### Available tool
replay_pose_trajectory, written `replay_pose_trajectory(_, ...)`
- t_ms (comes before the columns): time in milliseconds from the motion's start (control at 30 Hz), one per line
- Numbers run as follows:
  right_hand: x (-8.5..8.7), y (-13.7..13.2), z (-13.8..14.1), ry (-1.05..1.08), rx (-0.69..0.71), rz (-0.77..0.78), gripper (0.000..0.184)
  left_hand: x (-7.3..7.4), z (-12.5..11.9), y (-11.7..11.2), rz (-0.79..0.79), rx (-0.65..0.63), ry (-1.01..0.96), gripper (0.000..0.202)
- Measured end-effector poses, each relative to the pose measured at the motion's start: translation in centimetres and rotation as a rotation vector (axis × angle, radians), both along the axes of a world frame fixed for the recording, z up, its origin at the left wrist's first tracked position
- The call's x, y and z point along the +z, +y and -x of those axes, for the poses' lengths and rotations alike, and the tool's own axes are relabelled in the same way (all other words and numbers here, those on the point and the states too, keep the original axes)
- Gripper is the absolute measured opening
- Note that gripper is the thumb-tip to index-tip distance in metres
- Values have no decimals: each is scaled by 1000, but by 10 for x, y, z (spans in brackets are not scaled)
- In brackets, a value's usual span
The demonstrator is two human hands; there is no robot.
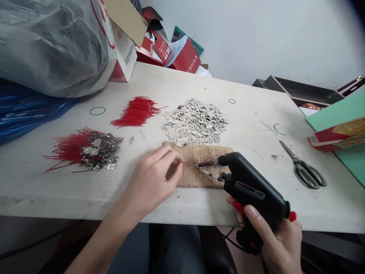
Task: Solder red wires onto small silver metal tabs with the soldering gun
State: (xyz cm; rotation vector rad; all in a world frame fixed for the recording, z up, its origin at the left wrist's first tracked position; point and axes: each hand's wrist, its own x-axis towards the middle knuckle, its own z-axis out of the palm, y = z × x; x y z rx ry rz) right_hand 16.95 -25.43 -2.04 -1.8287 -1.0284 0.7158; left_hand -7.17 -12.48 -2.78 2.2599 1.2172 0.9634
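Observation:
My left hand [159, 173] pinches a short red wire [186, 163] over a scorched piece of cardboard [189, 179]. In my right hand [273, 239] is a black soldering gun [253, 194] with a red trigger. Its tip and solder feed tube meet close to the free end of the wire; whether they touch it I cannot tell. Behind the cardboard lies a heap of small silvery metal tabs [196, 120]. A bundle of loose red wires [137, 111] sits left of that heap. Further left, red wires joined to metal tabs [88, 150] are piled together.
Scissors [303, 167] lie at the right, near a red and yellow box [338, 135]. Green rubber bands [97, 110] are on the white table [114, 198]. A large plastic bag [57, 45] and red boxes [185, 57] stand at the back left. A dark tray [308, 91] is at the back right.

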Motion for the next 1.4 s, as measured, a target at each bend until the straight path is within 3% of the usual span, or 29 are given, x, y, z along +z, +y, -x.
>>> replay_pose_trajectory(467,7,5,12,46,-37,-65,31,0,-1,0,4,31,-16,11)
replay_pose_trajectory(867,6,2,8,18,-26,-28,35,7,-2,-3,-70,112,-104,10)
replay_pose_trajectory(1167,5,1,8,107,-70,19,37,7,-2,-3,-17,98,-95,10)
replay_pose_trajectory(1400,4,1,6,31,-36,0,36,8,-2,-3,-11,99,-79,11)
